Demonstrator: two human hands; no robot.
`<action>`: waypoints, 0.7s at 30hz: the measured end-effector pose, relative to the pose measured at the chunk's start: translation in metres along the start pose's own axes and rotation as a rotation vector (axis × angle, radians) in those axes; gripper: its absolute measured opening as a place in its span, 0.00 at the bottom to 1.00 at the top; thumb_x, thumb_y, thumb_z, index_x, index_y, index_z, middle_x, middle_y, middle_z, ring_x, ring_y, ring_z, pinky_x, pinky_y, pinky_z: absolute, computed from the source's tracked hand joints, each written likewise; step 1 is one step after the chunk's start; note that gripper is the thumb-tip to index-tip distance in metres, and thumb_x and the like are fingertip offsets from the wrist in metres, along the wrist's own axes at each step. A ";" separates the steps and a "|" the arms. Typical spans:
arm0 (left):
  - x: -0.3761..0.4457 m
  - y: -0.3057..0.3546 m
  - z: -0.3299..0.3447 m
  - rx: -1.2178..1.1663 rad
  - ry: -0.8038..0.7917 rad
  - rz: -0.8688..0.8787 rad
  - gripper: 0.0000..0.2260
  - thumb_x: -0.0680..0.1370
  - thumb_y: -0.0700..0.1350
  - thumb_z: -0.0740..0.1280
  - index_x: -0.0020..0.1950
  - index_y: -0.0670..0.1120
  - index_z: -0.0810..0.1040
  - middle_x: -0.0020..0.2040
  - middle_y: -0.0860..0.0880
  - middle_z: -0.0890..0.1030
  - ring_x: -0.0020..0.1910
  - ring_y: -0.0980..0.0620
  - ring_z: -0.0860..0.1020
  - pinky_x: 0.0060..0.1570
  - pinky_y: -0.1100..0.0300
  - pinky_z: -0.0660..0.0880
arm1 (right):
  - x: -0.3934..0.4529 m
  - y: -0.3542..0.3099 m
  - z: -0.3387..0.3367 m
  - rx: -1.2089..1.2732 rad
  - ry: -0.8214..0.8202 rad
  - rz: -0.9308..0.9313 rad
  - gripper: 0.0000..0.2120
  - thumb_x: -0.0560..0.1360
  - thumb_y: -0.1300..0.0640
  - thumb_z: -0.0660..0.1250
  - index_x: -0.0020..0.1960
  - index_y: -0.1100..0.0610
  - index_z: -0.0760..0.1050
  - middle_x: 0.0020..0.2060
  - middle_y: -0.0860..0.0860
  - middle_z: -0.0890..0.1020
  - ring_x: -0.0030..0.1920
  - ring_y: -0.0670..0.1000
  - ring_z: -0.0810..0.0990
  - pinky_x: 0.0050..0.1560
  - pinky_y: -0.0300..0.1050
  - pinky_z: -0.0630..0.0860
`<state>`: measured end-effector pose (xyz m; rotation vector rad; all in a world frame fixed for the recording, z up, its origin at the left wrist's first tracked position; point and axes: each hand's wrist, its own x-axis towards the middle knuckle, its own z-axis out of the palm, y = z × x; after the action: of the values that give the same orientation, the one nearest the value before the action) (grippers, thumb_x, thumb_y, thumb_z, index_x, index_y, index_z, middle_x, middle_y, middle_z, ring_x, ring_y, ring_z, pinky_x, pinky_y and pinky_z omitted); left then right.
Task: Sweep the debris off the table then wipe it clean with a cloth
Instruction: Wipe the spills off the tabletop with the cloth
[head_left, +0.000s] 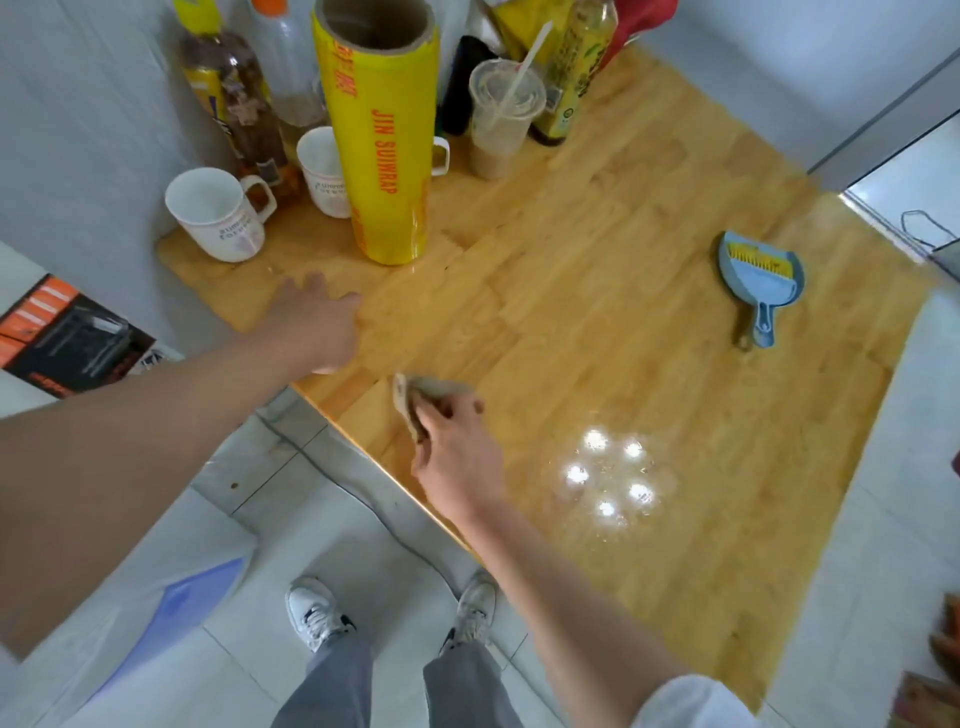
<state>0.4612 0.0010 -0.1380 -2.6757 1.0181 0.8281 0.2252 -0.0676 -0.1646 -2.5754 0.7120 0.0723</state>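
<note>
A wooden table (623, 312) fills the middle of the head view. My right hand (460, 457) grips a folded grey-brown cloth (415, 397) and presses it on the table near the front left edge. My left hand (317, 322) rests flat on the table's left side, fingers spread, holding nothing; something white shows under its heel. A blue dustpan with a yellow-bristled brush (761, 278) lies on the right part of the table, apart from both hands. No debris stands out on the wood.
At the back left stand a tall yellow wrap roll (382, 156), two white mugs (218, 213), bottles (234, 104) and a plastic cup with a straw (501, 119). Lamp glare (608, 478) shines on the front of the table. White floor tiles and my shoes (317, 618) lie below.
</note>
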 end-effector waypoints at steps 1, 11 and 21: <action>-0.006 0.012 0.001 -0.013 0.027 0.011 0.24 0.81 0.55 0.52 0.77 0.54 0.58 0.78 0.38 0.54 0.73 0.31 0.59 0.70 0.39 0.62 | -0.007 -0.008 0.000 0.033 -0.056 -0.108 0.27 0.72 0.58 0.68 0.71 0.48 0.73 0.60 0.56 0.73 0.52 0.59 0.79 0.43 0.52 0.80; -0.042 0.100 0.031 -0.057 -0.073 0.118 0.27 0.80 0.62 0.58 0.78 0.66 0.51 0.81 0.43 0.45 0.77 0.30 0.45 0.74 0.37 0.54 | -0.041 0.129 -0.073 0.108 0.236 0.688 0.21 0.73 0.55 0.70 0.65 0.48 0.73 0.62 0.53 0.73 0.39 0.53 0.79 0.42 0.45 0.73; -0.044 0.105 0.018 -0.024 -0.157 0.078 0.26 0.81 0.64 0.52 0.79 0.65 0.48 0.81 0.44 0.44 0.77 0.33 0.43 0.75 0.39 0.53 | -0.085 0.123 -0.051 0.038 -0.020 -0.046 0.21 0.72 0.55 0.73 0.65 0.48 0.77 0.62 0.50 0.74 0.46 0.54 0.84 0.41 0.47 0.81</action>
<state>0.3573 -0.0474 -0.1241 -2.5564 1.0861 1.0536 0.0866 -0.1439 -0.1565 -2.5501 0.6399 0.0693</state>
